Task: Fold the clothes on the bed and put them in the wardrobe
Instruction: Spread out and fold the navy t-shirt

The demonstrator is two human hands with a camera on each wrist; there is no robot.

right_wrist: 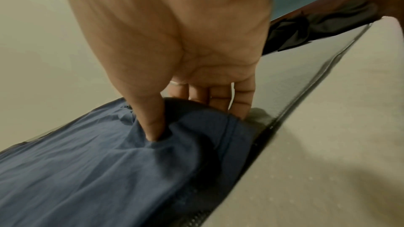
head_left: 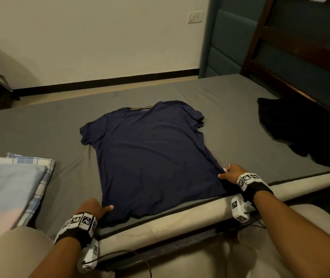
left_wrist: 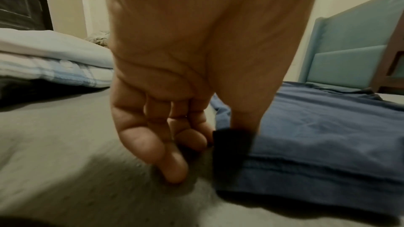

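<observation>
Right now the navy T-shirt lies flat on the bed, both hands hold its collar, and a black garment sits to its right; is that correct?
Not quite: the left hand and right hand grip the navy T-shirt at its hem, not its collar, as the head view shows. The black garment is indeed to its right.

T-shirt [head_left: 150, 157]: soft matt cloth | bed sheet [head_left: 230, 101]: matt grey cloth

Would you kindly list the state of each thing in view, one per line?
T-shirt: spread flat, unfolded.
Black garment: crumpled, unfolded.
Folded bedding: stacked on the bed.
Left hand: pinching the shirt's hem corner.
Right hand: gripping the other hem corner.
</observation>
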